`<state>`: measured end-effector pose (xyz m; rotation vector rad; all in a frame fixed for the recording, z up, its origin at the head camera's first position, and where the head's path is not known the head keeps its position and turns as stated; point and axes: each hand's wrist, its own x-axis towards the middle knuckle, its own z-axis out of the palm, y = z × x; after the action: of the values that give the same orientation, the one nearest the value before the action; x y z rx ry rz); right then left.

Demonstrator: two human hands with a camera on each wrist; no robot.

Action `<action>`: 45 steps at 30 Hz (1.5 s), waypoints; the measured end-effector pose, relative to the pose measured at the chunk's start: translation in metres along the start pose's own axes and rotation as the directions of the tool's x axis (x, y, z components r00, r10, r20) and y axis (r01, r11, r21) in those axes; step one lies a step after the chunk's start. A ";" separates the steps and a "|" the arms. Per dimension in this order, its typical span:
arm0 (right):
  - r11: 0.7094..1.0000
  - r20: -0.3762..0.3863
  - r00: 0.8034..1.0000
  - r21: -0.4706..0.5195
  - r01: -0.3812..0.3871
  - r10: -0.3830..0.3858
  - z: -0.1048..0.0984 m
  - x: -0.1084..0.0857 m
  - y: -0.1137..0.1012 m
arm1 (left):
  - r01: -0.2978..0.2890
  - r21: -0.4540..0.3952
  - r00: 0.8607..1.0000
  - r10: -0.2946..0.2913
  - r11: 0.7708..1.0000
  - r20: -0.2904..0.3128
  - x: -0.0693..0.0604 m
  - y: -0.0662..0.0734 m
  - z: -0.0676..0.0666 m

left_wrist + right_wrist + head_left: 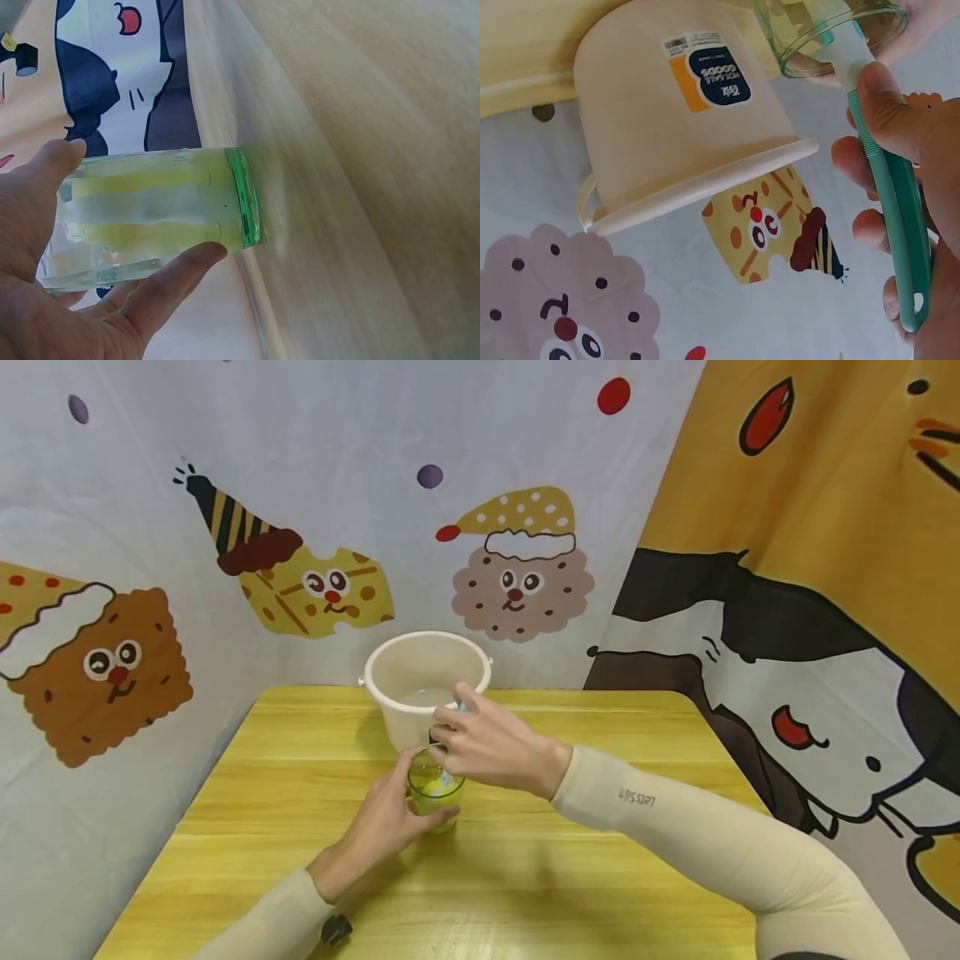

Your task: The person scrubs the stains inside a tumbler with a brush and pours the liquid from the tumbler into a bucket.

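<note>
A clear greenish drinking glass [438, 818] stands upright on the table, its thick green base showing in the left wrist view. My left hand [382, 818] holds the glass, thumb on one side and fingers on the other. My right hand [498, 745] grips the teal handle of a cup brush [901, 240] above the glass. The brush's white neck runs down through the rim. Inside, the yellow and white sponge head [150, 206] fills much of the glass. Part of the handle is hidden by my right fingers in the head view.
A cream bucket [405, 722] with a printed label stands just behind the glass, near the back edge of the wooden table [585, 877]. Cartoon-printed cloth [330, 460] hangs behind and on both sides. A small black object [337, 930] shows beside my left sleeve.
</note>
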<state>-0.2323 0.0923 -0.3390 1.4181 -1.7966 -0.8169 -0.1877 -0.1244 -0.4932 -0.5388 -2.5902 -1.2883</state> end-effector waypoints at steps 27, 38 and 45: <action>1.000 -0.080 0.997 -0.021 -0.013 0.011 -0.009 -0.009 0.009 | 0.055 -0.007 0.998 -0.055 0.998 0.024 -0.003 -0.002 0.004; 0.999 -0.159 0.987 -0.031 -0.039 0.034 -0.021 -0.011 0.023 | 0.065 -0.009 0.998 -0.065 0.998 0.024 -0.001 -0.001 0.003; 0.999 -0.163 0.986 -0.033 -0.038 0.032 -0.030 -0.013 0.031 | 0.056 -0.010 0.998 -0.056 0.998 0.018 -0.001 -0.001 0.002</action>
<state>-0.2222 0.1093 -0.2989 1.3848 -1.6701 -0.6921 -0.1877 -0.1235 -0.4953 -0.4848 -2.6320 -1.3207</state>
